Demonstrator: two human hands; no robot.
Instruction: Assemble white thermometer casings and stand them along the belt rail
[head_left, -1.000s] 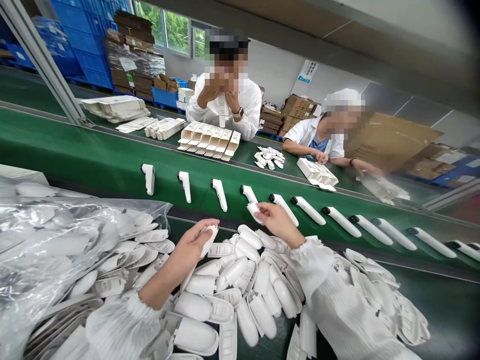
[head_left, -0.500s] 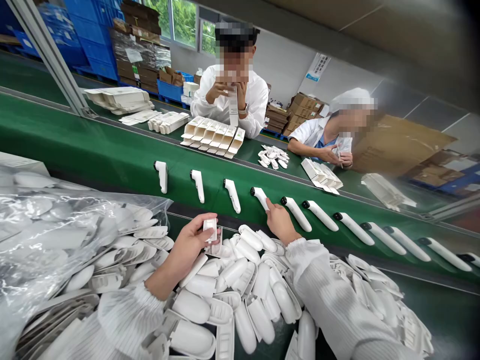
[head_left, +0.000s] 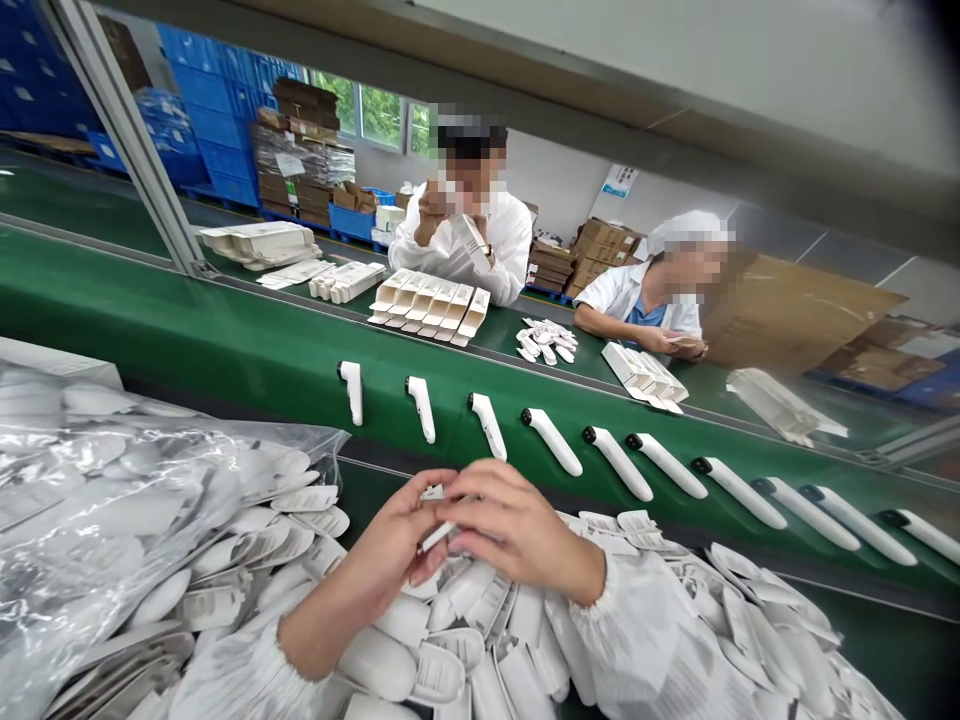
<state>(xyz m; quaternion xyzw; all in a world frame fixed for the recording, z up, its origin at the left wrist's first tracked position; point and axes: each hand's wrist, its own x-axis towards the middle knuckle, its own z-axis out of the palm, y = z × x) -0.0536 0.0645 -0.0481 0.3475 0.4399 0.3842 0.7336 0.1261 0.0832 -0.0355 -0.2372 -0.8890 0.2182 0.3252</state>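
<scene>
Above the pile of loose white plastic covers (head_left: 379,662), my left hand (head_left: 397,535) has its fingers wrapped round a small white plastic part (head_left: 437,536). My right hand (head_left: 510,520) comes over it from the right, fingers bent and touching the same part, which they partly hide. Beyond my hands, a slanting row of white handheld devices with black tips (head_left: 551,441) lies on the green belt (head_left: 247,345). A clear plastic bag (head_left: 187,450) full of white covers is left of my left hand.
Across the belt a person in white (head_left: 510,235) handles a box near a row of open cartons (head_left: 431,302). Another person (head_left: 637,300) sits to the right. A metal post (head_left: 142,150) rises at the left. More covers (head_left: 780,620) lie by my right sleeve.
My right hand has left the device on the belt and come back to my left hand, where it now touches the small white part. The view has shifted, with the belt lower in it.
</scene>
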